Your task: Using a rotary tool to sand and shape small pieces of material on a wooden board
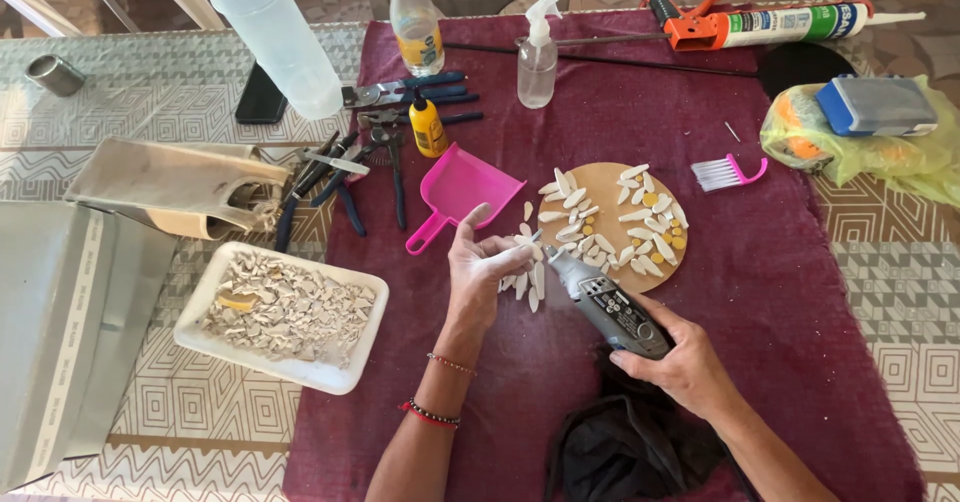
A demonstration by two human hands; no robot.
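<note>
The left hand (pixel 480 267) pinched a white piece (pixel 524 245) beside the round board (pixel 600 184); the right hand (pixel 672 357) gripped a grey rotary tool (pixel 605 304).

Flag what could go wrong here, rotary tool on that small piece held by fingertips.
1. The left hand pinches a small white piece right at the rotary tool tip; a slip could likely nick the fingers.
2. The right hand grips the tool far back, so the tip may wander.
3. Loose white pieces crowd the round board beside the tip; a bump could scatter them across the red cloth.
</note>
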